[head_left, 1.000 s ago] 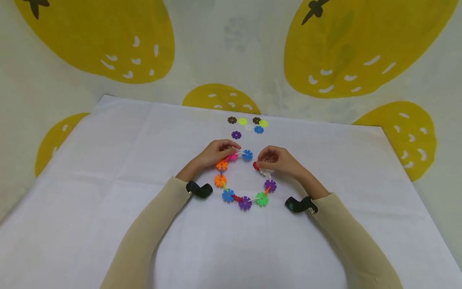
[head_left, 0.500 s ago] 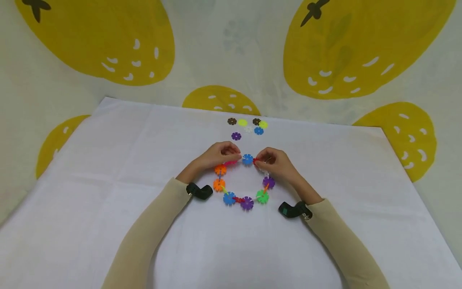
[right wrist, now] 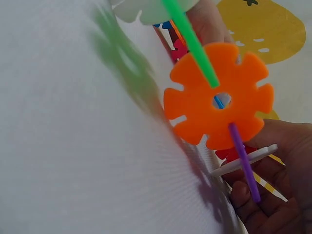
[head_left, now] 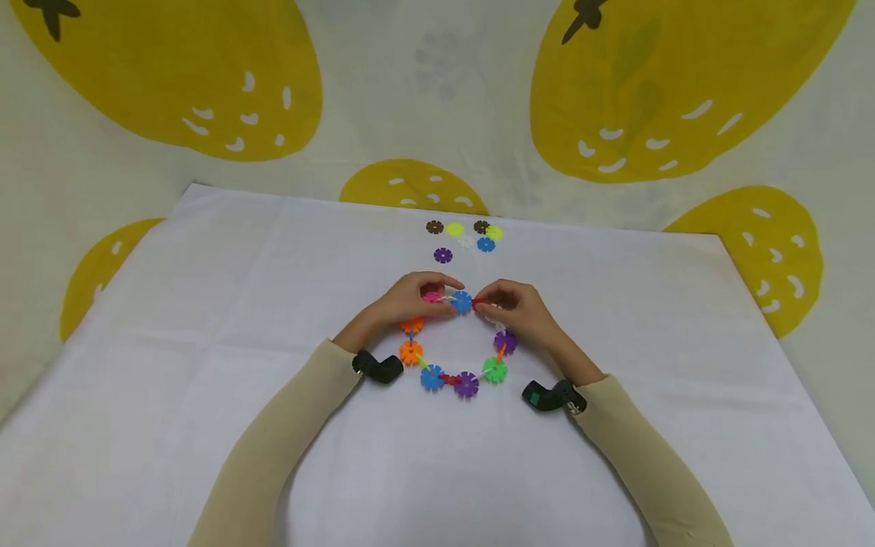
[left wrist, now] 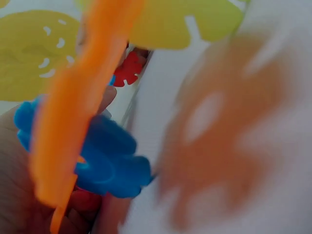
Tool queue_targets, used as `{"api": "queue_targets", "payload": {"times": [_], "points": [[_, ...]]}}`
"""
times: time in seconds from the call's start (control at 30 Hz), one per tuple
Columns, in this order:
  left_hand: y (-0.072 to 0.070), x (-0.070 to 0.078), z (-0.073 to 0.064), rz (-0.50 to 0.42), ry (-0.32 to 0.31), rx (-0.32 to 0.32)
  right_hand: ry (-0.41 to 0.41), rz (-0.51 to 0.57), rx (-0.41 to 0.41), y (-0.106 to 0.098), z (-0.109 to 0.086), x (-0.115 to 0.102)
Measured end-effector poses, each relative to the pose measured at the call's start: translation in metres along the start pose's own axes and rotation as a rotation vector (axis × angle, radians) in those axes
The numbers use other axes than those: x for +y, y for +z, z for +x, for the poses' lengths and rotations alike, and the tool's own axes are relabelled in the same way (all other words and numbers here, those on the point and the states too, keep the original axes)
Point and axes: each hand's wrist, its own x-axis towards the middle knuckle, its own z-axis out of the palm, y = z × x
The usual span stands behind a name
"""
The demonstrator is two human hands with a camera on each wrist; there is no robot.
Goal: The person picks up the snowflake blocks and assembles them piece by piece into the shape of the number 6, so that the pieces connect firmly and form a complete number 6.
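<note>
A ring of notched plastic snowflake discs, linked edge to edge, lies on the white-covered table between both hands. At its far side, my left hand (head_left: 410,296) pinches a blue snowflake disc (head_left: 462,301) between thumb and index finger. Right beside it, my right hand (head_left: 516,304) pinches a red snowflake disc (head_left: 477,304), its edge up against the blue one. A pink disc (head_left: 432,298) shows inside the left hand's curve. In the right wrist view an orange disc (right wrist: 195,97) and a purple disc (right wrist: 243,163) partly cover the right fingers.
Beyond the hands lie loose discs: a purple one (head_left: 443,255), a blue one (head_left: 486,245), a brown one (head_left: 434,227) and several others. The ring's near side holds a green disc (head_left: 495,370) and another purple disc (head_left: 466,385). A patterned cloth (head_left: 424,114) hangs behind the table.
My right hand has moved left with the red disc to the blue disc. My left hand has shifted right from the pink disc area and now grips the blue disc.
</note>
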Motion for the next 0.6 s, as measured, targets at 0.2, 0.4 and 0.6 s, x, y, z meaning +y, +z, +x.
{"api": "queue_targets", "payload": {"times": [0.2, 0.4, 0.6], "points": [[0.001, 0.002, 0.000, 0.015, -0.007, 0.012, 0.021, -0.020, 0.008, 0.000, 0.000, -0.005], [0.002, 0.003, 0.001, 0.027, -0.016, 0.005, 0.046, -0.003, 0.034, 0.002, 0.008, 0.023], [0.005, 0.007, 0.000, 0.051, -0.023, -0.002, 0.031, 0.041, 0.035, 0.000, 0.008, 0.029]]}}
